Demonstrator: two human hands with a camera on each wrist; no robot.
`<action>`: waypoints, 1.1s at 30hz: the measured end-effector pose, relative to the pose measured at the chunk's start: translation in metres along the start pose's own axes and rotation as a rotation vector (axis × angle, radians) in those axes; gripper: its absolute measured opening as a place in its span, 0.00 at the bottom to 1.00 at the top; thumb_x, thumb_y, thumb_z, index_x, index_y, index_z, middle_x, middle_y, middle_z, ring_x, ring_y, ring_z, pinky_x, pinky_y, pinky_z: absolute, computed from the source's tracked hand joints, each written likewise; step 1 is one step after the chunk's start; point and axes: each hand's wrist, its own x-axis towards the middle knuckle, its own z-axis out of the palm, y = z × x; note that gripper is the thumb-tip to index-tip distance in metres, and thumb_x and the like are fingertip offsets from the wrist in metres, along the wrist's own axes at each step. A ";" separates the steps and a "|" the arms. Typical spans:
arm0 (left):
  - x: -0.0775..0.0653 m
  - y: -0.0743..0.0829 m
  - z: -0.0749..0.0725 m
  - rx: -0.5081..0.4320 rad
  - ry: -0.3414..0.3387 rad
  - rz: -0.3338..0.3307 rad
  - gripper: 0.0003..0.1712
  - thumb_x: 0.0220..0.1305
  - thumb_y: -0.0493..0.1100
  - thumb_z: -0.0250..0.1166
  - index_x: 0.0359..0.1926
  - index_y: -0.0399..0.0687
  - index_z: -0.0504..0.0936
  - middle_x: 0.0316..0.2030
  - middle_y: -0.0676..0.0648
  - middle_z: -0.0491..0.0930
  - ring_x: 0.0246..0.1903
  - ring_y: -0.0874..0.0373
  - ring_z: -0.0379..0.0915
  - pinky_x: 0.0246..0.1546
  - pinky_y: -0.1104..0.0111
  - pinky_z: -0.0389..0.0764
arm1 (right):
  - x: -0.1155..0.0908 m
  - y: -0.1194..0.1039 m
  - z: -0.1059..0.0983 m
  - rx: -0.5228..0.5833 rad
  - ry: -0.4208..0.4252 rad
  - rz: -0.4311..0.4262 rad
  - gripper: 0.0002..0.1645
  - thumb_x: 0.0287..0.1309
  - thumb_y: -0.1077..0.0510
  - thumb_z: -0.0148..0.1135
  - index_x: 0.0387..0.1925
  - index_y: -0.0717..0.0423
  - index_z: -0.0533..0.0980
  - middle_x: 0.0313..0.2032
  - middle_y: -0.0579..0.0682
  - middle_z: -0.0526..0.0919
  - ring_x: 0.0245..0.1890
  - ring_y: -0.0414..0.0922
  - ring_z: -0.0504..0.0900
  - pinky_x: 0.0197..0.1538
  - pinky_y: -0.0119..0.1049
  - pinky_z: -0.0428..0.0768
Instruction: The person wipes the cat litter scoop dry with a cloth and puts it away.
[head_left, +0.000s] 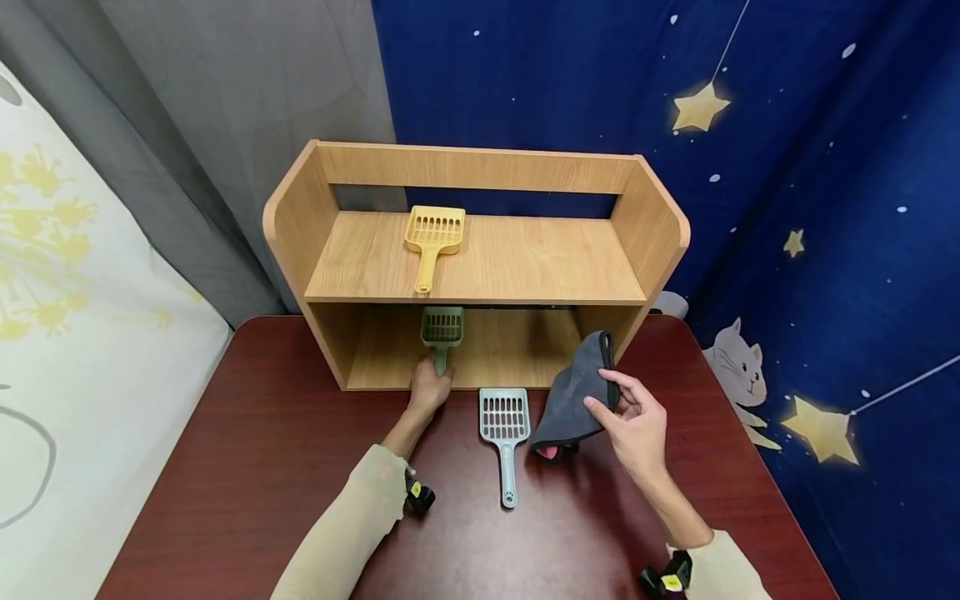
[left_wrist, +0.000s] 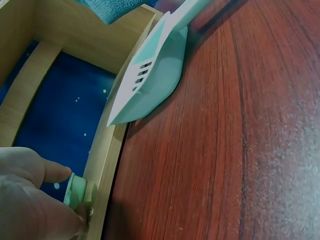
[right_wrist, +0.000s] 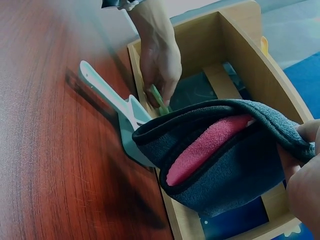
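My left hand pinches the handle of a green litter scoop, whose slotted head lies inside the lower shelf compartment. In the left wrist view only the end of that handle shows beside my fingers. My right hand holds a folded dark grey cloth between thumb and fingers, over the table at the shelf's right front. Pink fabric shows within its folds. A pale blue-grey litter scoop lies on the table between my hands, its head toward the shelf and its handle toward me.
The two-tier wooden shelf stands at the back of the dark red table. On its upper board lies a yellow litter scoop, handle forward. Behind hang a grey curtain and a blue star-patterned curtain.
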 end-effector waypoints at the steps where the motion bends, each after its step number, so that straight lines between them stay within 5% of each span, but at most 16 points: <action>1: 0.000 0.000 0.000 0.004 0.001 0.001 0.32 0.67 0.41 0.66 0.68 0.27 0.73 0.56 0.22 0.78 0.58 0.25 0.73 0.60 0.38 0.70 | 0.000 0.000 0.000 0.002 0.004 0.001 0.30 0.52 0.82 0.72 0.58 0.75 0.78 0.47 0.50 0.90 0.41 0.39 0.90 0.41 0.33 0.87; 8: -0.016 0.034 -0.022 0.040 -0.003 0.016 0.41 0.67 0.41 0.68 0.73 0.23 0.66 0.66 0.18 0.66 0.65 0.18 0.57 0.68 0.32 0.53 | 0.001 -0.003 -0.002 0.013 0.015 0.001 0.29 0.51 0.83 0.71 0.57 0.75 0.79 0.45 0.53 0.90 0.39 0.40 0.90 0.41 0.33 0.87; 15: -0.039 0.057 -0.033 0.153 -0.055 0.146 0.45 0.65 0.44 0.73 0.76 0.28 0.64 0.66 0.22 0.66 0.65 0.25 0.60 0.66 0.35 0.63 | 0.003 -0.006 -0.007 -0.001 0.021 0.008 0.29 0.51 0.83 0.71 0.57 0.74 0.80 0.45 0.53 0.90 0.40 0.41 0.90 0.41 0.33 0.87; 23: -0.077 0.076 -0.026 0.205 -0.217 0.174 0.58 0.61 0.53 0.79 0.79 0.28 0.58 0.69 0.24 0.65 0.70 0.30 0.61 0.69 0.41 0.69 | 0.006 -0.010 -0.013 -0.002 0.013 0.008 0.29 0.51 0.83 0.71 0.57 0.74 0.80 0.45 0.52 0.90 0.40 0.41 0.90 0.40 0.32 0.87; 33: -0.113 0.086 -0.003 0.299 -0.277 0.156 0.67 0.54 0.60 0.83 0.80 0.29 0.56 0.69 0.28 0.67 0.67 0.35 0.65 0.66 0.45 0.73 | 0.004 -0.011 -0.016 -0.008 0.016 0.008 0.29 0.51 0.83 0.71 0.58 0.74 0.80 0.44 0.52 0.90 0.39 0.41 0.90 0.40 0.31 0.87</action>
